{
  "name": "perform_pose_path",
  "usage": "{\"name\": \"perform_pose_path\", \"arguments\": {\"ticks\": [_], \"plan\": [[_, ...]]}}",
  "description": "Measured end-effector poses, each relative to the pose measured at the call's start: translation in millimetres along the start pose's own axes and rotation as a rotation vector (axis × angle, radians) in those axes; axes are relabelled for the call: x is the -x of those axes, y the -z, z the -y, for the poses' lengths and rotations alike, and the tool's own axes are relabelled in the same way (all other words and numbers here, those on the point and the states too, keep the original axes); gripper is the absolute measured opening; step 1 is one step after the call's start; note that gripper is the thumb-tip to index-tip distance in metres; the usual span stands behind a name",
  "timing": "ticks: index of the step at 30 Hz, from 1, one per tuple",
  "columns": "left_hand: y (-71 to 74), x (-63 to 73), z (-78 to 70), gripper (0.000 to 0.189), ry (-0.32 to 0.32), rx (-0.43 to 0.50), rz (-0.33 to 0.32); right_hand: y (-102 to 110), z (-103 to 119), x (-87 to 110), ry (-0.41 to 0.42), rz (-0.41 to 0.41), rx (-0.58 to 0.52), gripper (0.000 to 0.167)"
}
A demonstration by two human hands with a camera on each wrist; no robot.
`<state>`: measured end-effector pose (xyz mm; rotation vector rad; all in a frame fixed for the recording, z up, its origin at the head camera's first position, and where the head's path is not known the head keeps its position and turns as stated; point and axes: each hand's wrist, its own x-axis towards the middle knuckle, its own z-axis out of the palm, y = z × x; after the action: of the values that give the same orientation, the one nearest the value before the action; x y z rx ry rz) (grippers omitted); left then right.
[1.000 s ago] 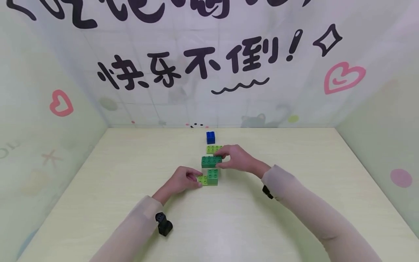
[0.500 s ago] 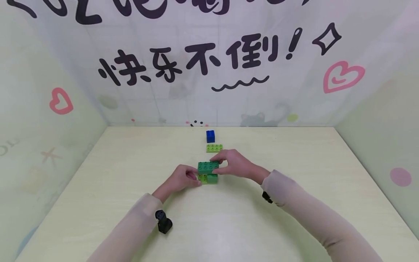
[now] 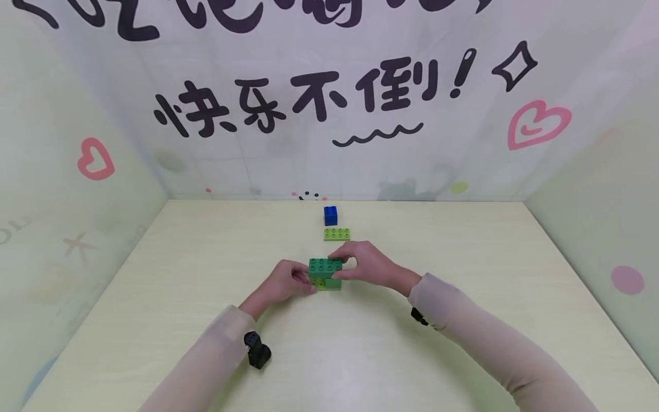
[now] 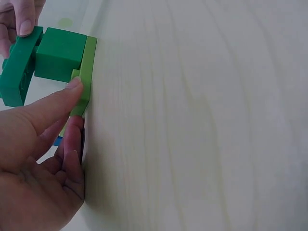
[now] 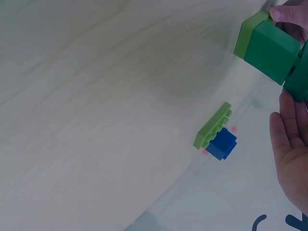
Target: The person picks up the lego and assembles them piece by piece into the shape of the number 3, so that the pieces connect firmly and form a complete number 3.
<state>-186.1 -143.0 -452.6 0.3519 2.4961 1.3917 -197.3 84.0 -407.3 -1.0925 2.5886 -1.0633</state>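
Note:
My left hand pinches the left end of a lime flat toy brick that lies on the table. On the flat brick's right part sits a square green toy brick. Above that is a long dark green toy brick, held at its right end between the thumb and fingers of my right hand. In the left wrist view the long brick is tilted against the square one's top, with studs showing in a narrow gap. Its left part juts out over the flat brick without support beneath.
Farther back on the pale table lies a second lime flat brick. Behind it stands a small blue brick, near the printed backdrop. Side walls of printed cloth border the table.
My right hand has brought the long dark green brick toward me, slightly left and down onto the square green brick. My left hand has stayed at the lime flat brick.

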Motion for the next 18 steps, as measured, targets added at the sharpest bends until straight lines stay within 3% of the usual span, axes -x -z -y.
{"name": "perform_pose_path", "arguments": {"ticks": [9,18], "plan": [[2.7,-11.4,-5.0,0.036,0.059,-0.016,-0.016,9.5,-4.4,-8.8,0.002,0.018,0.083,0.039],[5.2,-25.5,-11.8,0.036,0.063,-0.020,-0.017,21.9,-10.8,-19.1,0.011,0.036,0.116,0.039]]}}
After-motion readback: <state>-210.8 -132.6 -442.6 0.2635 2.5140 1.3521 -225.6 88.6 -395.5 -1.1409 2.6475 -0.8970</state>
